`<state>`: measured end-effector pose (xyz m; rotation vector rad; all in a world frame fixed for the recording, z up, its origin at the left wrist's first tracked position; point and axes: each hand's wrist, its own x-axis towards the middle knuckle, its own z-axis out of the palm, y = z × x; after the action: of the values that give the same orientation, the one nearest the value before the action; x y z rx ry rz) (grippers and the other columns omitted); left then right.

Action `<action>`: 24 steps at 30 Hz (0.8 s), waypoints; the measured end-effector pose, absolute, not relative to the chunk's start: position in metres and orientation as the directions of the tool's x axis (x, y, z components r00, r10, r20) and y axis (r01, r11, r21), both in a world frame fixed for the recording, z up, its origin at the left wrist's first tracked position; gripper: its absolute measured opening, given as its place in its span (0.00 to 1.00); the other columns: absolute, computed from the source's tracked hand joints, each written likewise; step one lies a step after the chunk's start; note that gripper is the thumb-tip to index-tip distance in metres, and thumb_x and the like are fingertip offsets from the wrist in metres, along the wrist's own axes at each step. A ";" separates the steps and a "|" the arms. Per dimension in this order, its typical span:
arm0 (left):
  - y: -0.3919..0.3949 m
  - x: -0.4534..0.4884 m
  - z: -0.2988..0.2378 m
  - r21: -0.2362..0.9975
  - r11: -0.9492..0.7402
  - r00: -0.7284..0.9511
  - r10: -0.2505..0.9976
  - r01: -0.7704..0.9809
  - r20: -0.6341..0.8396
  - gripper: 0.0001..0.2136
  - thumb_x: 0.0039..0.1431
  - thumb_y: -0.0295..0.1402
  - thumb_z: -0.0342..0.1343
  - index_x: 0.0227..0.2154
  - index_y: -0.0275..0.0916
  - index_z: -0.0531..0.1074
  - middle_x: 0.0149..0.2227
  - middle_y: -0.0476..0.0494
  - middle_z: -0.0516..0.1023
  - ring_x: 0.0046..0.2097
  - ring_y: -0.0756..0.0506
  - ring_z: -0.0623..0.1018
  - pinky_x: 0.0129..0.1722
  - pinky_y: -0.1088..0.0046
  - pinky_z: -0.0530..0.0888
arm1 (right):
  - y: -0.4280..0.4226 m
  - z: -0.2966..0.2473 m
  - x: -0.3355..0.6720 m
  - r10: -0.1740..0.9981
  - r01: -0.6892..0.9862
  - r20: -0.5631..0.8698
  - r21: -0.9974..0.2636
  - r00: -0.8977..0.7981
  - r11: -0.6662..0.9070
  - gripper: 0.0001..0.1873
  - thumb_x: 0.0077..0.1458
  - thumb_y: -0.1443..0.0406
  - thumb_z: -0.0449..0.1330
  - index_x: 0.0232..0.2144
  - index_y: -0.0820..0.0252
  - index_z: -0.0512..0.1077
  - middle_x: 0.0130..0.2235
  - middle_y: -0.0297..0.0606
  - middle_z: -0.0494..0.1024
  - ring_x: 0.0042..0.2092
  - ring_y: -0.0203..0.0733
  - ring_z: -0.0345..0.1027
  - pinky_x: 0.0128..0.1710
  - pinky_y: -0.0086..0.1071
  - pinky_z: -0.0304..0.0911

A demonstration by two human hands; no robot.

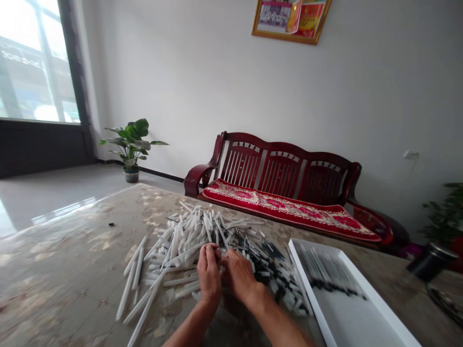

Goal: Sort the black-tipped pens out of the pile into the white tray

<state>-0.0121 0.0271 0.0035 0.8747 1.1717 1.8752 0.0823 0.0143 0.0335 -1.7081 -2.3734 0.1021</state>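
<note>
My left hand (210,272) and my right hand (238,273) meet over the near side of a pile on the table. Both have their fingers closed together. A small dark piece shows at my left fingertips, but I cannot make out what it is. Whatever my right fingers pinch is hidden. Past my hands lies a heap of long white tubes (177,241), some strewn to the left. Beside my right hand are many short black-and-white pieces (265,267), with thin dark rods among them.
A white shallow tray (356,262) at right holds a row of thin clear sticks with black ends (323,267). A black cylindrical container (430,262) stands farther right. A small dark bit (111,224) lies left on the patterned tablecloth (72,289). Beyond is a wooden bench (282,168).
</note>
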 end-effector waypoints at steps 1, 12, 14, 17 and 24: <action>0.027 -0.014 0.003 0.922 -0.303 -0.485 0.860 -0.239 0.157 0.19 0.59 0.53 0.49 0.30 0.42 0.71 0.21 0.51 0.67 0.22 0.48 0.67 0.21 0.72 0.67 | 0.015 0.033 0.079 0.945 0.935 0.117 -0.150 -0.305 0.320 0.12 0.54 0.68 0.58 0.39 0.51 0.76 0.44 0.37 0.76 0.46 0.43 0.70 0.42 0.29 0.63; 0.021 -0.005 0.002 0.915 -0.283 -0.328 0.927 -0.287 0.183 0.19 0.61 0.52 0.46 0.30 0.41 0.68 0.21 0.53 0.65 0.21 0.51 0.62 0.20 0.75 0.61 | 0.004 0.045 0.100 0.956 0.962 0.145 -0.067 -0.254 0.266 0.07 0.56 0.67 0.59 0.38 0.56 0.75 0.43 0.38 0.77 0.47 0.45 0.69 0.44 0.32 0.60; 0.018 0.000 0.000 0.927 -0.266 -0.250 0.947 -0.263 0.200 0.19 0.60 0.52 0.47 0.29 0.41 0.68 0.21 0.54 0.65 0.21 0.51 0.62 0.20 0.76 0.61 | 0.003 0.043 0.113 0.967 0.971 0.175 -0.118 -0.187 0.209 0.05 0.55 0.66 0.61 0.36 0.55 0.75 0.41 0.38 0.78 0.46 0.44 0.70 0.42 0.31 0.60; 0.015 0.007 -0.006 0.956 -0.219 -0.133 0.972 -0.196 0.195 0.19 0.58 0.52 0.49 0.27 0.40 0.67 0.20 0.54 0.65 0.20 0.52 0.63 0.20 0.76 0.61 | 0.003 0.036 0.135 0.979 0.950 0.193 -0.285 -0.069 0.123 0.04 0.55 0.65 0.60 0.33 0.56 0.76 0.38 0.37 0.79 0.41 0.42 0.72 0.38 0.28 0.59; 0.011 0.018 -0.013 0.982 -0.184 0.044 0.982 -0.044 0.186 0.17 0.50 0.49 0.57 0.36 0.40 0.70 0.24 0.53 0.72 0.21 0.51 0.66 0.21 0.75 0.62 | -0.008 0.016 0.161 0.946 0.748 0.322 -0.620 -0.034 0.238 0.08 0.55 0.65 0.58 0.33 0.56 0.78 0.35 0.37 0.81 0.39 0.43 0.73 0.39 0.30 0.62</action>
<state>0.0181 0.0113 -0.0129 1.3369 1.0504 1.3265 0.1610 -0.0081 0.0158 -1.5571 -1.8267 0.3676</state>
